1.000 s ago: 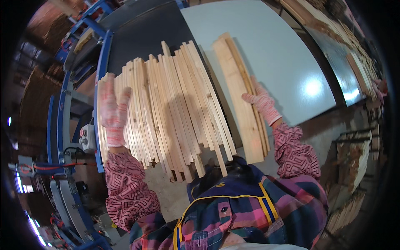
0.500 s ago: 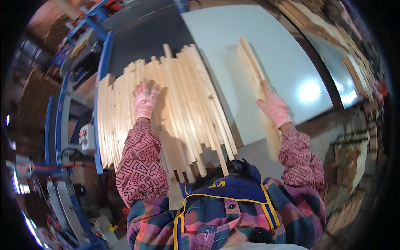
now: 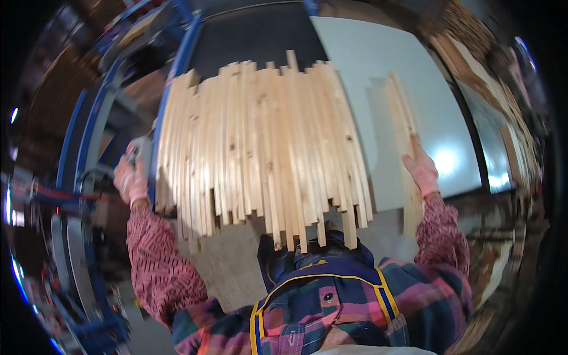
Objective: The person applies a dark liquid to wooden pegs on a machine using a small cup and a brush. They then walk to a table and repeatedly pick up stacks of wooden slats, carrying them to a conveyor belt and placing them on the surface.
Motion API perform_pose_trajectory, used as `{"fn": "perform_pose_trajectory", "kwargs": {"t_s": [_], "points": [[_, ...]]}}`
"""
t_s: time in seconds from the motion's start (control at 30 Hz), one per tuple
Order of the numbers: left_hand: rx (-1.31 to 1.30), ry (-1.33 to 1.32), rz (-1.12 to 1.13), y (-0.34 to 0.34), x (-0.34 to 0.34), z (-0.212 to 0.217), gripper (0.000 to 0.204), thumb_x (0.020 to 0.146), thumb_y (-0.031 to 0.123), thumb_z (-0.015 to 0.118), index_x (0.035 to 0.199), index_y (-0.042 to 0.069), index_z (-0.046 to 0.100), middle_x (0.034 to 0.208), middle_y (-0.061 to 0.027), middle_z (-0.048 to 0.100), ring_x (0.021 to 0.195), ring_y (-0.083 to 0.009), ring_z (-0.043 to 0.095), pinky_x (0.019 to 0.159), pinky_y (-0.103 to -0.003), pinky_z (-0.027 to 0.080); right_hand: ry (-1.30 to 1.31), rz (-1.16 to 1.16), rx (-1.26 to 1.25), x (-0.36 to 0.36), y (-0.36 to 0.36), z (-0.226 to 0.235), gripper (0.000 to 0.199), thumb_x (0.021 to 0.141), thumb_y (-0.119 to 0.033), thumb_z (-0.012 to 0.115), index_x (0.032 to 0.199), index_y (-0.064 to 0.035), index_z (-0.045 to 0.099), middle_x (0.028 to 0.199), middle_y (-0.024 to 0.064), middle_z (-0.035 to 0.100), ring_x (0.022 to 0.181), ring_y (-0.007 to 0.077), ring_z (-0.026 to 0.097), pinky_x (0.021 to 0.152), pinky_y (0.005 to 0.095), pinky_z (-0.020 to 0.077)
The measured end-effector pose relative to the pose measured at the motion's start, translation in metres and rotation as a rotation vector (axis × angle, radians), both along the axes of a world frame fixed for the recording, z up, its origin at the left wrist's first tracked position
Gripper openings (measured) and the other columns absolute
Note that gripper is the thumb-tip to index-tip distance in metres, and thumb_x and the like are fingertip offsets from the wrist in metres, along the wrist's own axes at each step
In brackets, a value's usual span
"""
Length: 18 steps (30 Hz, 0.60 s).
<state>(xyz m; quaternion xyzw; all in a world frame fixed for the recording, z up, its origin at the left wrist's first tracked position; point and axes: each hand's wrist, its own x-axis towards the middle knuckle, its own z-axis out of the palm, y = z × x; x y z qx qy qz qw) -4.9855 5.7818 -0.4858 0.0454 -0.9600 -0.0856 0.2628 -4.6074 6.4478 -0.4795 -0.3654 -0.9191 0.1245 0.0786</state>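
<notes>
My left hand [image 3: 131, 178], in a pale pink glove, is at the small grey control box [image 3: 140, 148] beside the blue machine frame. Blur hides how its fingers are bent there. Off to the right, my gloved right hand [image 3: 422, 170] grips narrow wooden strips [image 3: 400, 100], which lie lengthwise over the pale panel and stick out past its near edge. Between my hands a wide layer of light wooden strips [image 3: 260, 142] lies side by side, with uneven ends at both the far and near sides.
Beyond the strips a black surface [image 3: 254, 38] continues away from me. A blue metal frame [image 3: 171, 89] borders the left. The pale panel [image 3: 355, 53] spans the right, with stacked lumber [image 3: 458, 62] past it. Some strip ends overhang close to my apron [image 3: 325, 267].
My left hand has left the top of the strip layer and moved left to the control box. The right hand keeps its grip on the strips. The whole view has shifted.
</notes>
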Motion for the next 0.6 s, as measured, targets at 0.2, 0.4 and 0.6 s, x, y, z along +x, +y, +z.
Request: {"fn": "perform_pose_trajectory", "kwargs": {"t_s": [0.2,0.4,0.6], "points": [[-0.238,-0.035,0.213,-0.009,-0.015,-0.023,0.06,0.099,0.059,0.046,0.142,0.018,0.055,0.144,-0.0113,0.054,0.134,-0.0383,0.044,0.112,-0.047,0.036,-0.072,-0.11,-0.038,-0.002,-0.014,0.008,0.084,0.089,-0.035,0.063,0.161,-0.0231,0.022,0.133,0.0239,0.062,0.118,0.0438,0.061,0.103,0.0445,0.0469],[-0.317,-0.1,0.213,-0.01,-0.004,-0.018,0.071,0.094,0.063,0.052,0.146,0.015,0.049,0.139,-0.0181,0.055,0.13,-0.0389,0.047,0.106,-0.049,0.039,-0.126,-0.075,0.001,-0.002,0.0,-0.01,0.085,0.092,-0.047,0.06,0.162,-0.0253,0.018,0.133,0.0262,0.06,0.119,0.0451,0.06,0.102,0.049,0.0471],[0.018,0.172,-0.186,0.056,0.178,-0.09,0.08,0.093,0.055,0.06,0.152,0.006,0.039,0.151,-0.0261,0.04,0.139,-0.0436,0.036,0.116,-0.051,0.029,0.0,-0.046,-0.182,0.155,-0.066,-0.01,0.087,0.094,-0.065,0.052,0.162,-0.0226,0.019,0.134,0.025,0.062,0.123,0.0435,0.059,0.105,0.048,0.0454]]}}
